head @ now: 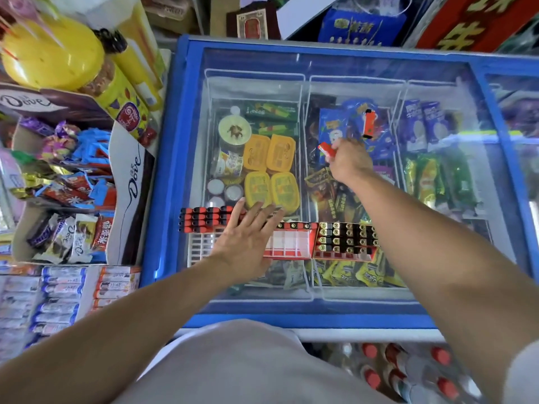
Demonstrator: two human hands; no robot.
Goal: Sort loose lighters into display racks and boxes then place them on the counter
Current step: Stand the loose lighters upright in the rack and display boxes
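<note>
On the glass lid of a blue freezer (175,176) stand three lighter holders in a row near its front. A white rack (198,246) at the left holds red-and-black lighters along its far rows. A red box (291,243) in the middle is mostly vacant. To the right, a full box (347,239) carries brass-topped lighters. My left hand (248,240) lies flat, fingers spread, across the white rack and red box. My right hand (348,161) is closed around a red lighter (327,149) farther back. One loose orange lighter (369,123) lies on the glass beyond it.
Ice creams and tubs fill the wire baskets under the glass. A Dove candy box (128,185) full of wrapped sweets stands to the left, with yellow jars (52,53) behind it. Bottles with red caps (408,371) sit below the freezer's front edge.
</note>
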